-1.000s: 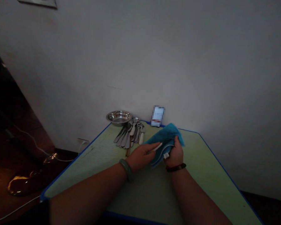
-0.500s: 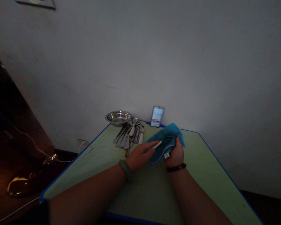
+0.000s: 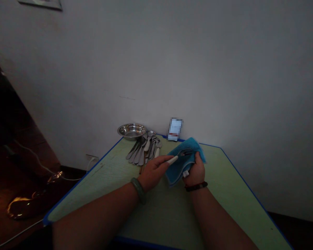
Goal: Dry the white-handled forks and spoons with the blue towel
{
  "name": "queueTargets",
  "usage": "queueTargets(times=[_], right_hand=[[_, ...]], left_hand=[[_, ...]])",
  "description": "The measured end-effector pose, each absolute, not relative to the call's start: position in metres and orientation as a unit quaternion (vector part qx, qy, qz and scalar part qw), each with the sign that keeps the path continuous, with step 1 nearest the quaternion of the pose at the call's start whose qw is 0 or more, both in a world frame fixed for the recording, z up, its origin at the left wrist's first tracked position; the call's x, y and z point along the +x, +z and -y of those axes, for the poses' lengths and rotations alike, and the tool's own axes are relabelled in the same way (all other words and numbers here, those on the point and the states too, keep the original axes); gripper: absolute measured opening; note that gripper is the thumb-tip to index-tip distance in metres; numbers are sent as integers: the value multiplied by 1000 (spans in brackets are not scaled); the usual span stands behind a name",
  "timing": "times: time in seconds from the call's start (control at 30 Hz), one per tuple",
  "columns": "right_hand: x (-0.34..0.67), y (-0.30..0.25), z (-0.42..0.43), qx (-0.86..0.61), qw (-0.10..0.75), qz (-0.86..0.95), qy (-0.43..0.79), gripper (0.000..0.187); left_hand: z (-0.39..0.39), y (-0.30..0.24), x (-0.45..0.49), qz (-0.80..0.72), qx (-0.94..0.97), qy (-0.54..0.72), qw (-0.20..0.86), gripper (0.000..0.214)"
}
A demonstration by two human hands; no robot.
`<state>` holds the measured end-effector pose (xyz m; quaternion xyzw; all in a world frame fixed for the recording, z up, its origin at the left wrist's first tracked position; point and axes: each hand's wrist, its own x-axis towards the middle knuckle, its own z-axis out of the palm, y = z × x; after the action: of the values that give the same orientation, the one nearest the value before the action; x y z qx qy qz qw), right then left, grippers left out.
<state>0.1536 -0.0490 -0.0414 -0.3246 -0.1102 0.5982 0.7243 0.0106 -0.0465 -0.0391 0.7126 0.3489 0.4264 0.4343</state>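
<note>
Head: left hand (image 3: 153, 171) grips fork (image 3: 173, 160), right hand (image 3: 195, 172) clamps cloth (image 3: 175, 171). Likely mid-wipe; next needs cloth closed over tines (image 3: 188, 150).

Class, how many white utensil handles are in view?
3: one handle in the left hand, another handle atop the cutlery pile, a third handle at its right edge. The pile may hide more.
</note>
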Motion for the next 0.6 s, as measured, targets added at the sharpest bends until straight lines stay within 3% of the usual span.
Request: queueTargets(times=[0.3, 0.6], right_hand=[[146, -40, 53, -340, 692, 144, 620, 29], [149, -39, 52, -330, 695, 128, 626, 39]], left_hand=[[42, -47, 14, -369, 800, 372, 293, 39], [42, -48, 15, -417, 796, 332, 287, 39]])
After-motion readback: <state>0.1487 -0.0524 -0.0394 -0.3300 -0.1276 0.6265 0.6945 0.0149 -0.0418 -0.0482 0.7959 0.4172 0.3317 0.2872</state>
